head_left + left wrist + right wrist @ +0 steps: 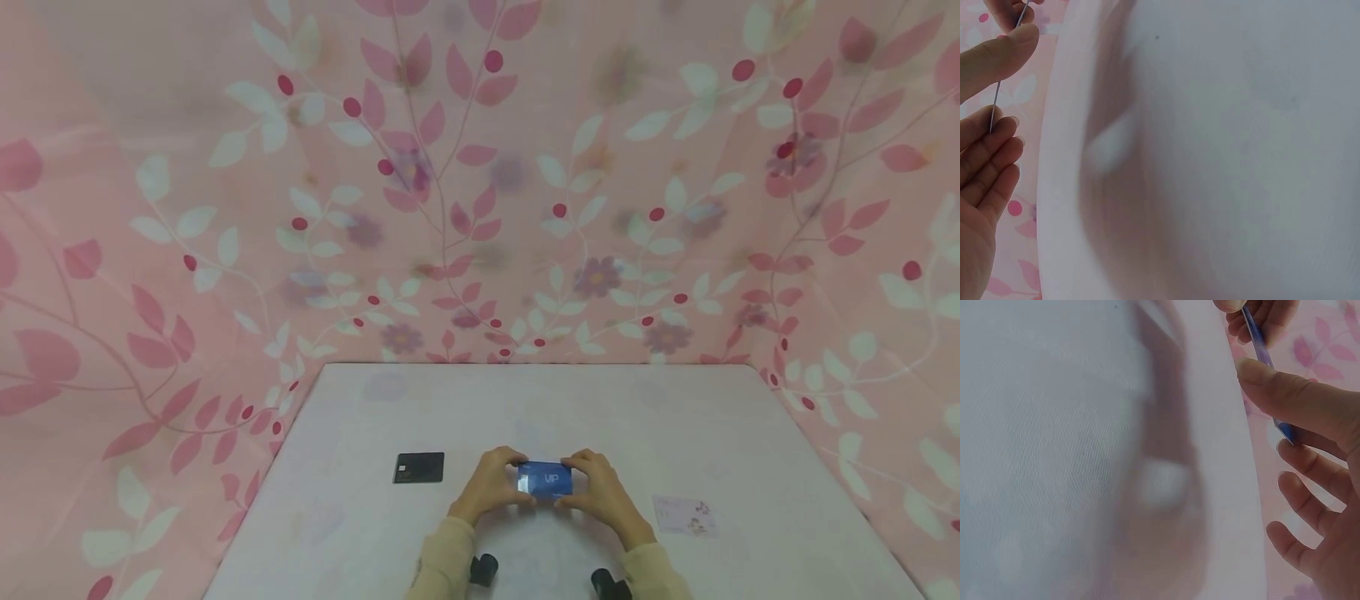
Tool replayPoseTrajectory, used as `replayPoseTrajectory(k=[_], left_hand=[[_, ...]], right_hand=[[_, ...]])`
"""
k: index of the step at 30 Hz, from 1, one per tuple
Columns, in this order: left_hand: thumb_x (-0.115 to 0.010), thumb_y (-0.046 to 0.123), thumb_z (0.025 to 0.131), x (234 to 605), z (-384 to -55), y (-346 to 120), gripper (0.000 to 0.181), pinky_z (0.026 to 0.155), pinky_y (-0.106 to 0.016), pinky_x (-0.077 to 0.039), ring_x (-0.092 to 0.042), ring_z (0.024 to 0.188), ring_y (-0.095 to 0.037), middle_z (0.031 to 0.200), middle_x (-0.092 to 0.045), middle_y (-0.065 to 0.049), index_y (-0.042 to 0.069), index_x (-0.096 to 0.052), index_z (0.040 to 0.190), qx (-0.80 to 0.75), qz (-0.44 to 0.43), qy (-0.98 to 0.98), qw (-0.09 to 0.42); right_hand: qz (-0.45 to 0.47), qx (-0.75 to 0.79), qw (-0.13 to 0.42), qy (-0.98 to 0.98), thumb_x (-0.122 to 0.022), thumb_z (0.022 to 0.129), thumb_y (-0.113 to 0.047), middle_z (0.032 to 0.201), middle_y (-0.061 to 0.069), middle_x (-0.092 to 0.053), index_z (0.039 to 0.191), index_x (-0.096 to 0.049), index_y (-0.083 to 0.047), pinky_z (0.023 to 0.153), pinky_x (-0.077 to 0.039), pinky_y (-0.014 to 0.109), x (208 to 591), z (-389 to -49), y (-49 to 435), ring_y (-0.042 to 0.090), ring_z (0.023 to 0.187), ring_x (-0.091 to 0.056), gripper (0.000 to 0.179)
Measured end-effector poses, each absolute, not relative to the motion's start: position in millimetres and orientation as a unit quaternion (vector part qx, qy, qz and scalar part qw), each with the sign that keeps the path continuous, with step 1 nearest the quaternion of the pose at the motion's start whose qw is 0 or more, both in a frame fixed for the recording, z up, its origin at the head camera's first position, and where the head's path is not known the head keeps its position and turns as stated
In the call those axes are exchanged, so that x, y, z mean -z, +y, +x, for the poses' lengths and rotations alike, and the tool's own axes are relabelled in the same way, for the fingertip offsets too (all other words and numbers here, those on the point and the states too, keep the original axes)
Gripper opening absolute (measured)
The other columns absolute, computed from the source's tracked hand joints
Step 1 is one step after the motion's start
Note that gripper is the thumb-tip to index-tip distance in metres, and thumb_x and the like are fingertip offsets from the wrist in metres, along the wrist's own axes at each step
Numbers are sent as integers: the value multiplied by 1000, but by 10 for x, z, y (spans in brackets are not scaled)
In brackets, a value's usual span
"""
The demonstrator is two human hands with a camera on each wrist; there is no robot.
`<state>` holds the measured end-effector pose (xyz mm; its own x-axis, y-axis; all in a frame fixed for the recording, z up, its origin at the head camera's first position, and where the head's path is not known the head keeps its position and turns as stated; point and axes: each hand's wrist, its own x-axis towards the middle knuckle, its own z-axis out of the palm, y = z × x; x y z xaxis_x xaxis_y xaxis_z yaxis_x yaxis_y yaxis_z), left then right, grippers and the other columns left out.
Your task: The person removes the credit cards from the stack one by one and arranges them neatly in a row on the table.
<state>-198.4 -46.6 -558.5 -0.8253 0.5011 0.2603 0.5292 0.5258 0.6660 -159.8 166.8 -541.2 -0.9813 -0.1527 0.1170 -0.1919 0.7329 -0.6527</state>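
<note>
Both hands hold a blue card (545,479) marked "VIP" above the white table, its face toward the head camera. The left hand (496,481) pinches its left end between thumb and fingers, and the right hand (597,489) does the same at the right end. From the left wrist the card (996,103) shows edge-on as a thin line beside the left hand's thumb (1013,53). In the right wrist view the blue edge of the card (1282,428) runs past the right thumb (1260,374), with the other fingers spread below.
A black card (419,468) with a chip lies on the white table (525,400) to the left of the hands. On the right lies a pale pink card (685,517) with a small floral print. Pink leaf-patterned cloth (480,183) surrounds the table at the back and sides.
</note>
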Motion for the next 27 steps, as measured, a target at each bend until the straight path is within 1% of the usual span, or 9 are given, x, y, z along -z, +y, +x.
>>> replayPoseTrajectory(k=[3,8,10,14,17,23,27], left_hand=[[-88,23,59,5607,-1984,-426,55,85,-30,-50,-61,91,-15,98,-67,-7,2,-66,105,385,-303,-871,27],[-87,24,60,5612,-1963,-349,55,85,-29,-50,-60,91,-13,99,-67,-6,2,-66,106,386,-298,-873,18],[-87,25,61,5613,-1953,-316,55,86,-28,-49,-59,92,-12,99,-66,-5,3,-66,107,384,-296,-874,17],[-88,23,60,5634,-1948,-258,55,84,-27,-49,-60,90,-12,97,-67,-5,2,-66,105,387,-307,-869,31],[-88,23,60,5662,-1948,-220,55,84,-25,-49,-60,90,-12,97,-67,-5,2,-66,105,390,-312,-865,34],[-88,25,61,5666,-1915,-116,55,84,-25,-48,-60,91,-12,97,-66,-5,2,-65,106,388,-313,-866,32],[-88,25,60,5666,-1897,-44,54,83,-24,-49,-60,89,-12,96,-67,-5,2,-66,105,393,-315,-863,34]], right_hand=[[94,-348,33,-932,-88,58,-18,107,9,-59,110,-66,-1,90,-44,50,5406,-1576,1704,30,101,-52,59],[97,-341,40,-934,-88,58,-20,109,11,-59,111,-66,-1,90,-44,52,5420,-1543,1784,32,103,-52,60],[97,-343,43,-934,-88,58,-20,109,11,-59,111,-66,-1,91,-44,51,5432,-1540,1821,32,103,-52,61],[103,-340,47,-934,-89,57,-22,108,10,-60,111,-66,0,89,-44,50,5449,-1542,1892,30,101,-52,62],[101,-338,47,-934,-89,56,-23,108,11,-61,110,-66,0,90,-44,50,5449,-1531,1940,31,101,-52,63],[87,-324,34,-941,-88,58,-26,111,13,-60,113,-65,-2,91,-42,55,5440,-1484,2084,36,104,-51,65],[87,-324,35,-941,-88,57,-27,110,12,-60,112,-66,-3,89,-42,56,5462,-1473,2189,36,103,-50,63]])
